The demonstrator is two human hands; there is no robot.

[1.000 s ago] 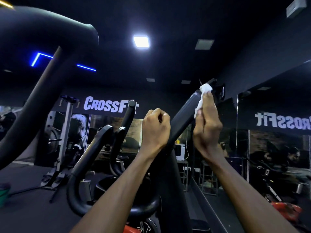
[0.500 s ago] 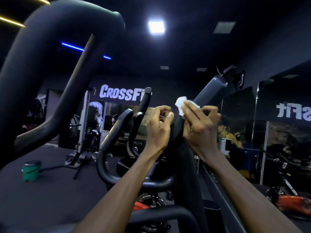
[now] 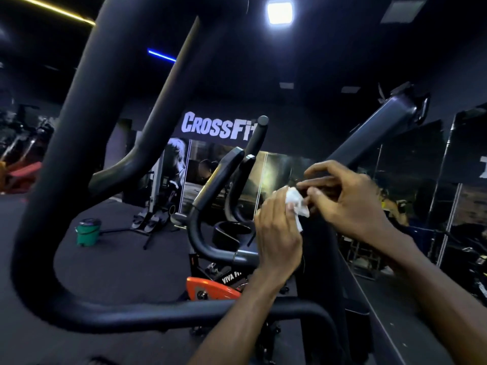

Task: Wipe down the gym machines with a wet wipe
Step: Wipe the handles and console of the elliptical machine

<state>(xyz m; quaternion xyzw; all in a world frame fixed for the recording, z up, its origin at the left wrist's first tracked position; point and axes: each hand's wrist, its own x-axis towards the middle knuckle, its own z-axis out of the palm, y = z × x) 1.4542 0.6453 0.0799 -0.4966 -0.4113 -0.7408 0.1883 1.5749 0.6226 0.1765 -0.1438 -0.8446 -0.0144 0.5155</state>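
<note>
Your left hand [image 3: 279,233] and right hand [image 3: 350,200] meet at the crumpled white wet wipe [image 3: 296,204], each pinching it with curled fingers. You hold it just in front of the dark slanted machine post [image 3: 382,127], beside the black handlebar [image 3: 87,180]

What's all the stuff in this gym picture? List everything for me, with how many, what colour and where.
wet wipe: one, white, crumpled between both hands at centre
sloping bar: one, dark grey, rising up to the right behind the hands
looped handlebar: one, black, large, close on the left
exercise bike: one, black with orange body, behind the hands
bucket: one, green, on the floor at left
CrossFit sign: one, white letters, far wall
ceiling light: one, white, top centre
left hand: holds the wipe from below
right hand: pinches the wipe from the right
</note>
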